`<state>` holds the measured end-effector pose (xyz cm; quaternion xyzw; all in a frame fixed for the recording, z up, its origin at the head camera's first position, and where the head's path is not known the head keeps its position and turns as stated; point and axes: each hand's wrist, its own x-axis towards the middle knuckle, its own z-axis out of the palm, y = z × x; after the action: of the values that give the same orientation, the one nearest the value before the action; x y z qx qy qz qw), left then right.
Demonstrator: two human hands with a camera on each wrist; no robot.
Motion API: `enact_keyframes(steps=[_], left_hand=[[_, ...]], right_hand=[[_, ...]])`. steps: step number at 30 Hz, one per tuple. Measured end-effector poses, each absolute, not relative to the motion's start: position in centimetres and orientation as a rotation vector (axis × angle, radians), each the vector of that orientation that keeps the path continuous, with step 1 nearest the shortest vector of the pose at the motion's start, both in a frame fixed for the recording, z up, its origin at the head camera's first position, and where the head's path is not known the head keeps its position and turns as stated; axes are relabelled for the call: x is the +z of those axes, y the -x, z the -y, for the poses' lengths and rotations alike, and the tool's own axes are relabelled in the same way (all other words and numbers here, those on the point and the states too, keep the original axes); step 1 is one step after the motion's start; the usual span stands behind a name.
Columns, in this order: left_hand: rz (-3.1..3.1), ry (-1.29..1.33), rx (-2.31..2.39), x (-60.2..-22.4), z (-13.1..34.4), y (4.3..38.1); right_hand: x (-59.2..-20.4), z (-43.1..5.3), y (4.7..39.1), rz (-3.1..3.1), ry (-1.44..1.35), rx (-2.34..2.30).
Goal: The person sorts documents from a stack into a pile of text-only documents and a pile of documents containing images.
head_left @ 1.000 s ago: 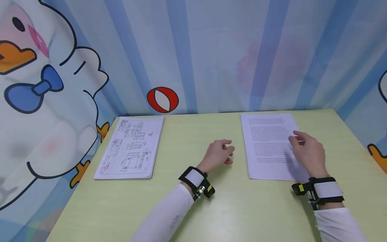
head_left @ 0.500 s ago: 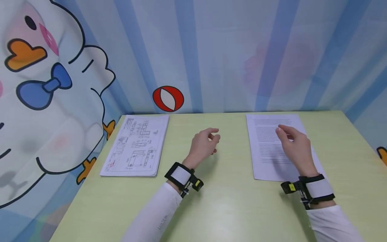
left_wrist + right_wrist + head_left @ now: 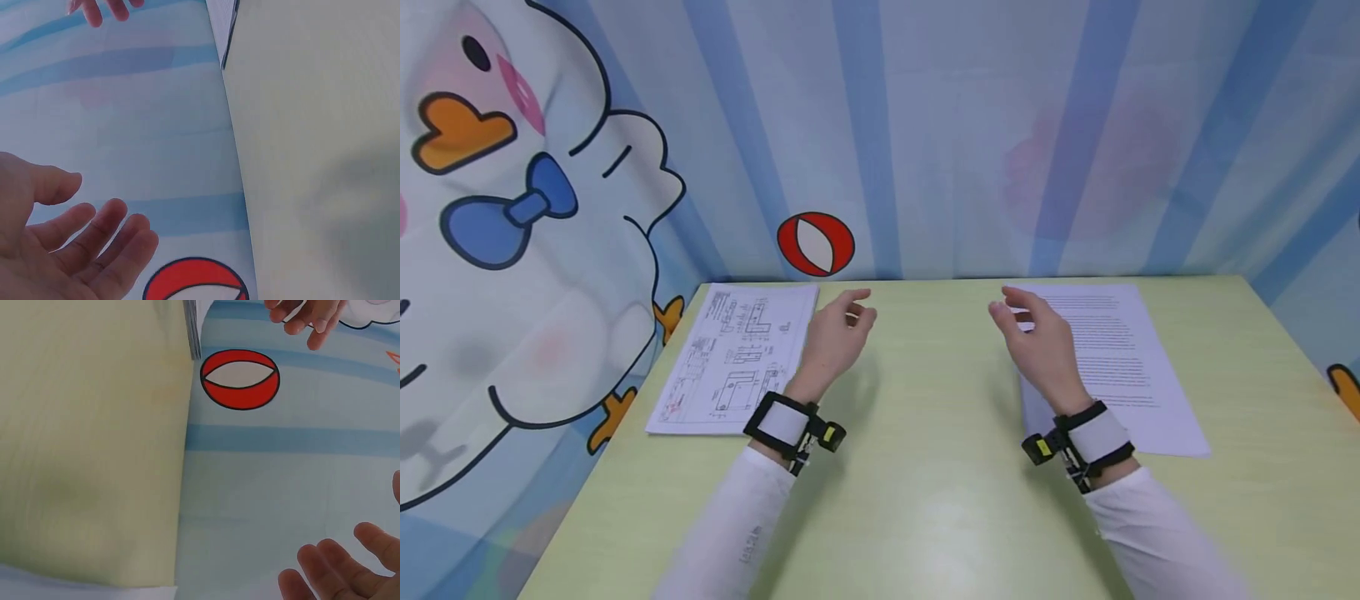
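Observation:
My left hand [image 3: 832, 340] hovers by the right edge of a stack of papers [image 3: 700, 383] printed with technical drawings. Its fingers are loosely bent and hold nothing, as the left wrist view of the left hand [image 3: 81, 244] shows. Over the left edge of a printed text document [image 3: 1120, 367] hangs my right hand [image 3: 1039, 342], fingers relaxed and nothing between them. The right wrist view shows the right hand [image 3: 344, 569] with its fingers apart. Part of the document lies hidden beneath the right hand and wrist.
Both papers lie on a pale yellow-green table [image 3: 925, 467]. A curtain [image 3: 940, 150] with blue stripes and cartoon prints hangs along the table's back edge. Each wrist wears a strapped camera, the left camera [image 3: 829, 435] and the right camera [image 3: 1039, 448].
Both hands have moved left and slightly farther back: the left from mid-table to the drawings' edge, the right from the document's right side to its left edge. The papers stay on the table.

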<state>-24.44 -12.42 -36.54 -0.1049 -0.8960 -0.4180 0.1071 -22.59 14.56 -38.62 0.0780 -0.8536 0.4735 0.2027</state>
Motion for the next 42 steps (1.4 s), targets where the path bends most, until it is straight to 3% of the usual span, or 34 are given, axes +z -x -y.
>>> enact_keyframes(steps=[9, 21, 42], left_hand=[[2.667, 0.184, -1.260, -37.1, 18.8, 24.4], [2.814, 0.155, -1.046, -38.2, 23.4, 23.4], [3.109, -0.335, -0.647, -42.2, 34.1, 24.0]], right_hand=[[-40.2, -10.2, 24.1, 2.479, -0.256, 1.394], [-42.3, -4.8, 24.2, 2.561, -0.386, 1.478], [-44.7, 3.1, 22.8, 2.683, -0.445, 1.765]])
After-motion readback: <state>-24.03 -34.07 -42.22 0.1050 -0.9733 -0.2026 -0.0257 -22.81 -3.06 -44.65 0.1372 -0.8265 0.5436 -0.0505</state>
